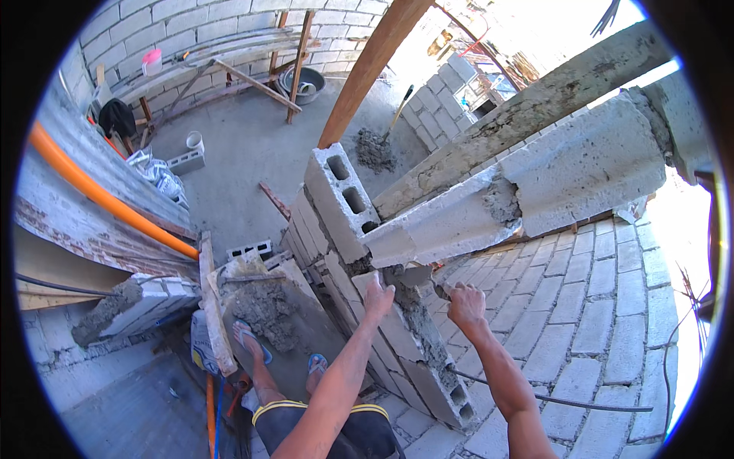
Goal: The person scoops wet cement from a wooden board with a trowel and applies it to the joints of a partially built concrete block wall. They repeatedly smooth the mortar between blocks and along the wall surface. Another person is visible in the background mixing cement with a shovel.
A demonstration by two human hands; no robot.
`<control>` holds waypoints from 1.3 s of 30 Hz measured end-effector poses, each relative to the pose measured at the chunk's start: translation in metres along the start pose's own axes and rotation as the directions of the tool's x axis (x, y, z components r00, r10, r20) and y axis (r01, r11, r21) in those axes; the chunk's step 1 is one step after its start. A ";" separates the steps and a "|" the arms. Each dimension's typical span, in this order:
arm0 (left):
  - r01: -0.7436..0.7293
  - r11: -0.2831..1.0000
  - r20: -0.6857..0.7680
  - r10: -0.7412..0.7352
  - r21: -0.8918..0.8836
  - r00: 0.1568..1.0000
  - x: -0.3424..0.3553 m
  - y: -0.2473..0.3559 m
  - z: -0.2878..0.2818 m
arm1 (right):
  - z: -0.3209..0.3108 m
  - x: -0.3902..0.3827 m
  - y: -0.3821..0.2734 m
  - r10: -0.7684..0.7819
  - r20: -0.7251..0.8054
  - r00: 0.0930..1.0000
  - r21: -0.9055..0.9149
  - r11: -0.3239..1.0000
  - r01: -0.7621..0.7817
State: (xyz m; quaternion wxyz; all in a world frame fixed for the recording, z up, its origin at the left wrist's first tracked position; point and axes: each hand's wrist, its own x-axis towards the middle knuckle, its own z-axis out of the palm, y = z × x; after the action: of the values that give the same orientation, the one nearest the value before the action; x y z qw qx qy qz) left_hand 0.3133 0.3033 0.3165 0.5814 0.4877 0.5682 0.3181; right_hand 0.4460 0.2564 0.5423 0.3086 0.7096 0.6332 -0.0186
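Metal trowel gripped in the right hand, blade toward ten o'clock, two o'clock from the left hand; whether that grips the concrete-block wall, I can't tell.

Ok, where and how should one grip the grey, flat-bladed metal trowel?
The grey metal trowel is probably best gripped by its handle, from the right: the right hand closes around that end, while the flat blade points left over the rough grey mortar.
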 end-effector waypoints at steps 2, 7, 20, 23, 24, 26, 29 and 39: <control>0.058 0.998 0.073 -0.059 0.016 0.996 0.010 -0.004 0.000 | -0.010 0.002 -0.004 0.013 0.031 0.999 0.029 0.999 -0.014; 0.081 0.993 -0.021 -0.080 0.089 0.997 0.011 -0.007 0.008 | -0.016 0.011 -0.001 -0.130 -0.007 0.991 0.011 0.991 0.130; -0.012 1.000 -0.097 0.014 0.016 0.995 0.018 -0.022 0.019 | -0.010 0.008 -0.008 0.043 -0.099 0.994 0.095 0.995 -0.034; -0.115 0.993 -0.075 0.114 -0.009 0.991 0.003 -0.020 0.004 | -0.004 -0.039 0.006 0.190 -0.008 0.982 0.265 0.947 -0.181; -0.179 0.983 -0.126 0.183 0.043 0.975 -0.004 -0.018 0.001 | 0.002 -0.059 0.014 0.154 -0.033 0.988 0.367 0.921 -0.131; -0.065 0.998 -0.041 0.066 0.026 0.997 -0.021 -0.013 0.001 | 0.017 -0.088 0.026 0.167 -0.034 0.985 0.392 0.909 -0.141; 0.063 0.997 0.052 -0.061 -0.043 0.997 -0.035 -0.006 0.011 | 0.037 -0.092 0.031 0.153 -0.026 0.988 0.307 0.942 -0.137; 0.039 0.999 -0.053 -0.037 0.037 0.998 -0.011 0.026 0.011 | 0.028 -0.006 -0.022 0.032 -0.191 0.981 0.073 0.997 -0.018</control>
State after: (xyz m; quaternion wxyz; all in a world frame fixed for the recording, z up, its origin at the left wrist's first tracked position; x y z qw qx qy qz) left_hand 0.3272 0.2992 0.3436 0.5630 0.4793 0.5983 0.3086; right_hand 0.4349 0.2382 0.5129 0.2207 0.7265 0.6500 0.0315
